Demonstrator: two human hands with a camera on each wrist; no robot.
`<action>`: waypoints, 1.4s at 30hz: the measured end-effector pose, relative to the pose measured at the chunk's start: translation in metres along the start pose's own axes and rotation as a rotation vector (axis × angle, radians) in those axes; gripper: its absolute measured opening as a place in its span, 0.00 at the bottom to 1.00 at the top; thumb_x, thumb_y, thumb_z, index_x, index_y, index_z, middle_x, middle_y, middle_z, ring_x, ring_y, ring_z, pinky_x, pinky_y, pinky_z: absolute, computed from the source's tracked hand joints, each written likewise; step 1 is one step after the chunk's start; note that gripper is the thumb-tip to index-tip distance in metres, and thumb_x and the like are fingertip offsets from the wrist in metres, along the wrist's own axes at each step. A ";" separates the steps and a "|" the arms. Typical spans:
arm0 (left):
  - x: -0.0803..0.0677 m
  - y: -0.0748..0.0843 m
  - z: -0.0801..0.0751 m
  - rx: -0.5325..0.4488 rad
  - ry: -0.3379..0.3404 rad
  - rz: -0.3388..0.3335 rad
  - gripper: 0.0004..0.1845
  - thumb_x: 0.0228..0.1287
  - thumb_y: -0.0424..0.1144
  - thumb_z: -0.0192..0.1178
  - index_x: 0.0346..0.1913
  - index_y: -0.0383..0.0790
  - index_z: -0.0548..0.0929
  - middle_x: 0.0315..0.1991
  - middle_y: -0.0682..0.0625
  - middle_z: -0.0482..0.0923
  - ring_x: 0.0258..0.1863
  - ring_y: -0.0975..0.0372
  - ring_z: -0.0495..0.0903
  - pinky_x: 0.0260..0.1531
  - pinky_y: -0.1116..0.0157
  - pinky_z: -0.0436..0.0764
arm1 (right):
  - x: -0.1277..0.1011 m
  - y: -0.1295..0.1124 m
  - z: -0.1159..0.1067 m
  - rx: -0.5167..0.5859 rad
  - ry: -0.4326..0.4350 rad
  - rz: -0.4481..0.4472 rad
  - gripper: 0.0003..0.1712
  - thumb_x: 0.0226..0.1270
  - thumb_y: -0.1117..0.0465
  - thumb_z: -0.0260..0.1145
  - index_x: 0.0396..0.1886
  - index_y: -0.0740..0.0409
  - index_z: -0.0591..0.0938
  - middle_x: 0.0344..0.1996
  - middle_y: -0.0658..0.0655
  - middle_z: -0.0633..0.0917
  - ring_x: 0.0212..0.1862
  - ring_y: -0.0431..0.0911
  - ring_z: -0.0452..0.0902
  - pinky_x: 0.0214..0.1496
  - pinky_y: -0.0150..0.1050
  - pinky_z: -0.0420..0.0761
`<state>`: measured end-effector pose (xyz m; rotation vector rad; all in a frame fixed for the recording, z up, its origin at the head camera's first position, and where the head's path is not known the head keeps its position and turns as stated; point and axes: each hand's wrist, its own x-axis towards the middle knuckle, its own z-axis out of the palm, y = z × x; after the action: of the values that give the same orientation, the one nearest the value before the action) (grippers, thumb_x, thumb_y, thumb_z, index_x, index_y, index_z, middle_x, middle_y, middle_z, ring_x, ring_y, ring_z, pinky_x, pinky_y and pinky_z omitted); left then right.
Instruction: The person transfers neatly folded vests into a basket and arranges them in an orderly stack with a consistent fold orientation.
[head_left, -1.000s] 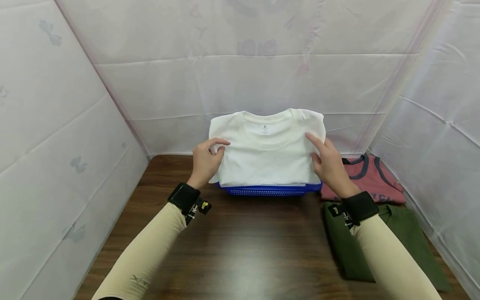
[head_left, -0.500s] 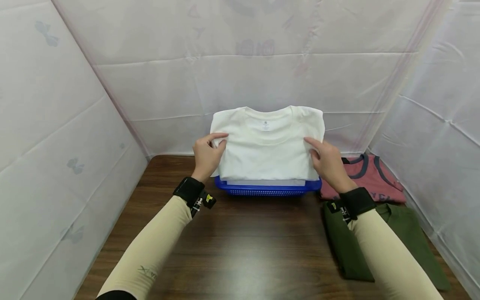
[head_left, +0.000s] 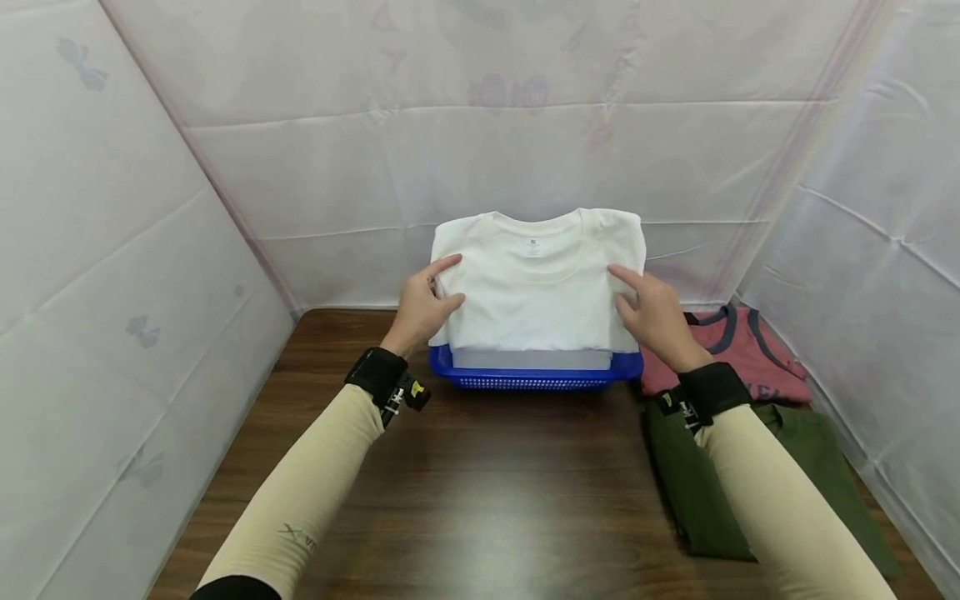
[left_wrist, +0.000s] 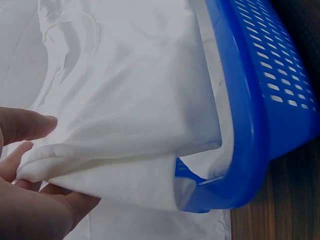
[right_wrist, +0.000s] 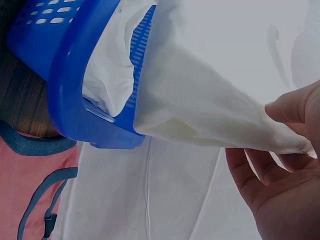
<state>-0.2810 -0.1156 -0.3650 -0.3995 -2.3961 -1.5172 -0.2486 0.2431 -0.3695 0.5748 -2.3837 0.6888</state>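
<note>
One folded white T-shirt (head_left: pixel 536 304) is gripped at opposite sides by left hand (head_left: pixel 422 308) and right hand (head_left: pixel 658 318) above a blue basket (head_left: pixel 532 377).

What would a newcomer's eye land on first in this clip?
Most likely the white T-shirt, spread over the blue basket at the far middle of the wooden table, with the left hand holding one side and the right hand the other. After that, probably the two colours at the right of the head view: a dark-trimmed red top lying beyond a folded green garment.
</note>
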 end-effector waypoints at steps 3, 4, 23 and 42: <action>0.001 -0.003 0.001 0.006 -0.049 -0.037 0.36 0.62 0.22 0.63 0.74 0.46 0.75 0.66 0.41 0.74 0.17 0.64 0.58 0.23 0.70 0.67 | 0.001 0.001 0.001 0.003 -0.048 0.010 0.28 0.68 0.75 0.63 0.68 0.66 0.78 0.22 0.61 0.73 0.20 0.43 0.56 0.26 0.41 0.62; 0.001 -0.004 0.002 0.007 -0.055 -0.047 0.37 0.62 0.22 0.61 0.74 0.46 0.74 0.68 0.40 0.73 0.17 0.64 0.59 0.22 0.70 0.67 | 0.002 0.001 0.001 0.006 -0.066 0.016 0.28 0.68 0.75 0.63 0.69 0.67 0.77 0.24 0.62 0.74 0.20 0.44 0.57 0.27 0.42 0.63; 0.019 -0.017 0.010 -0.058 -0.085 -0.231 0.38 0.64 0.19 0.60 0.76 0.48 0.72 0.78 0.48 0.62 0.78 0.54 0.56 0.71 0.53 0.67 | 0.020 0.015 0.007 0.025 -0.291 0.168 0.32 0.67 0.76 0.58 0.73 0.64 0.74 0.14 0.51 0.62 0.17 0.43 0.54 0.26 0.41 0.59; 0.034 -0.026 0.011 -0.142 -0.275 -0.485 0.38 0.64 0.17 0.58 0.77 0.38 0.68 0.81 0.39 0.50 0.81 0.50 0.47 0.76 0.50 0.57 | 0.034 0.022 0.019 0.027 -0.506 0.355 0.34 0.68 0.73 0.60 0.75 0.65 0.70 0.21 0.54 0.65 0.24 0.48 0.61 0.30 0.41 0.64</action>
<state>-0.3229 -0.1138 -0.3787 -0.0520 -2.7484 -1.9529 -0.2933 0.2414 -0.3686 0.3670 -2.9990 0.7986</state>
